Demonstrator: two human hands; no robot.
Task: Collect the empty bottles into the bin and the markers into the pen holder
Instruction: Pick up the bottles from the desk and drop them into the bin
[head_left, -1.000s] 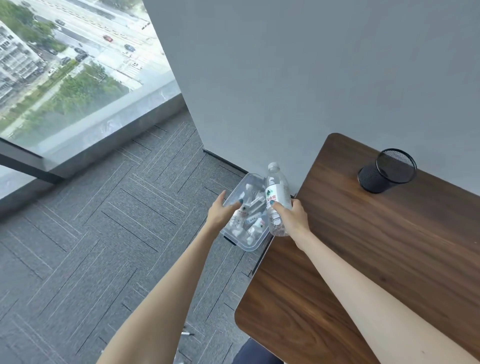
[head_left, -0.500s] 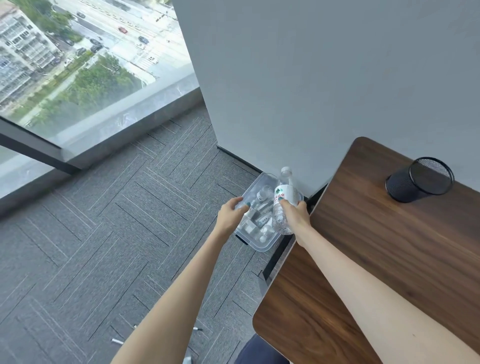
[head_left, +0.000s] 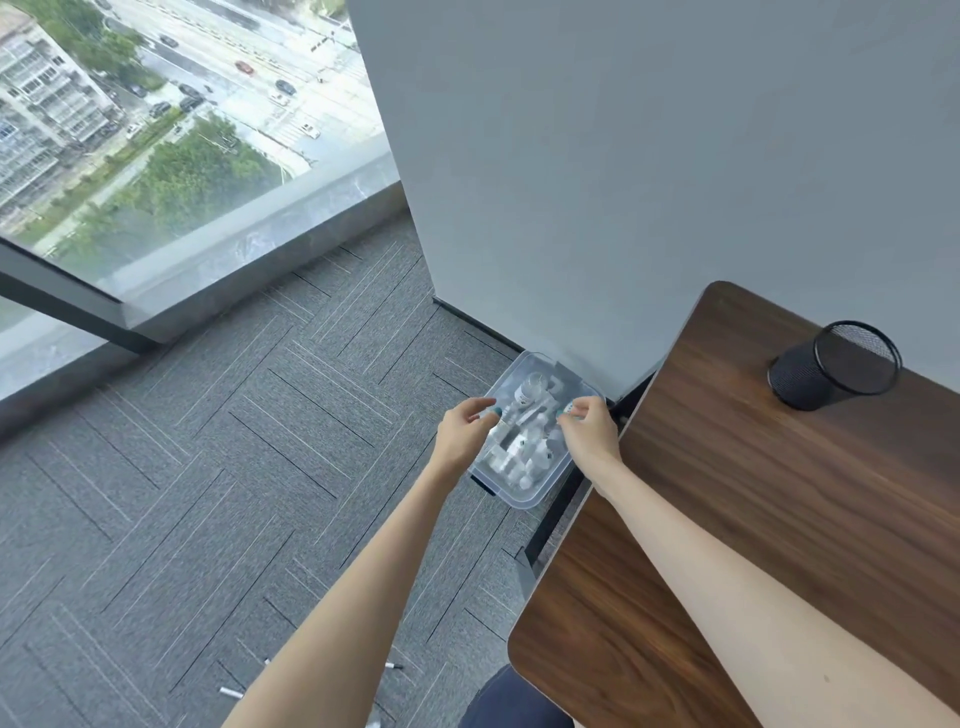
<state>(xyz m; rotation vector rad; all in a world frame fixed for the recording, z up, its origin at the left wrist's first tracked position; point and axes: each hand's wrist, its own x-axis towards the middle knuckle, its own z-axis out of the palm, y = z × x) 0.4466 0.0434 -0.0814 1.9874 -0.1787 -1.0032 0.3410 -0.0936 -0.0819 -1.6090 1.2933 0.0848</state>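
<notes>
Clear bin (head_left: 518, 502) runs lengthwise toward the wall (head_left: 623, 208), bottles (head_left: 525, 398) inside.

There was one clear rectangular plastic bin (head_left: 521, 503). The clear plastic bottles (head_left: 524, 396) in it were jumbled together. At least four could be made out, but the true number could not be told. There was one black wire-mesh pen holder (head_left: 831, 376) and one dark brown wooden table (head_left: 779, 493). Two white markers (head_left: 231, 692) showed plainly, and two more pale slivers near them were too small to name. Two bare hands were in view, one left hand (head_left: 462, 434) and one right hand (head_left: 587, 434).
</notes>
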